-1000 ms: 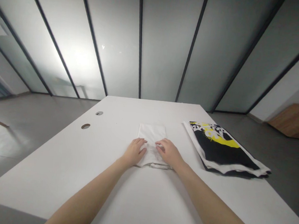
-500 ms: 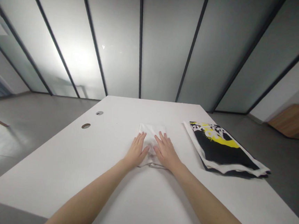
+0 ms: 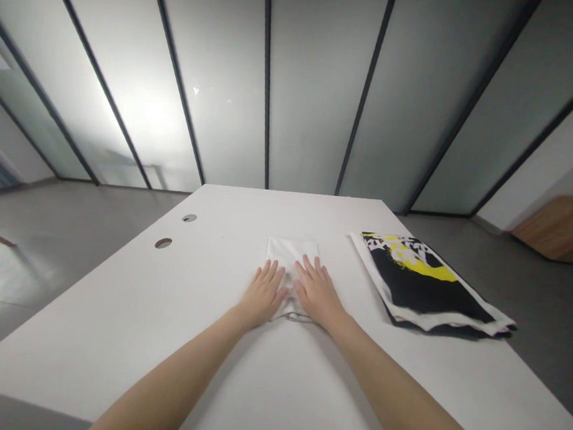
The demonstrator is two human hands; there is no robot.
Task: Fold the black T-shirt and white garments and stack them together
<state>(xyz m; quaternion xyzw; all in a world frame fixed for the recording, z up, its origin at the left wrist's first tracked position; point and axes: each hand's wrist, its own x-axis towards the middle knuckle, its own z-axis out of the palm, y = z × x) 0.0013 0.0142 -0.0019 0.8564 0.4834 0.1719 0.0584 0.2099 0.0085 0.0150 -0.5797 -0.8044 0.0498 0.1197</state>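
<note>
A small folded white cloth (image 3: pixel 291 247) lies flat on the white table (image 3: pixel 105 333), straight in front of me. My left hand (image 3: pixel 262 293) rests palm down on its left side, fingers stretched forward. On the right side lies my right hand (image 3: pixel 318 291), also flat with its fingers spread. Both thumbs point inward and nearly meet over the cloth. The cloth's far edge and part of its near edge show; my hands cover much of its sides. What kind of cloth item it is, I cannot tell.
To the right, a folded black, white and yellow printed cloth (image 3: pixel 425 291) lies near the table's edge. Two round holes, a nearer one (image 3: pixel 163 244) and a farther one (image 3: pixel 189 218), pierce the tabletop at left. Frosted glass panels (image 3: pixel 313 83) stand behind the table.
My left hand has shifted slightly right and its fingers have moved a little nearer the middle of the cloth. My right hand stays nearly in place, flat on the cloth.
</note>
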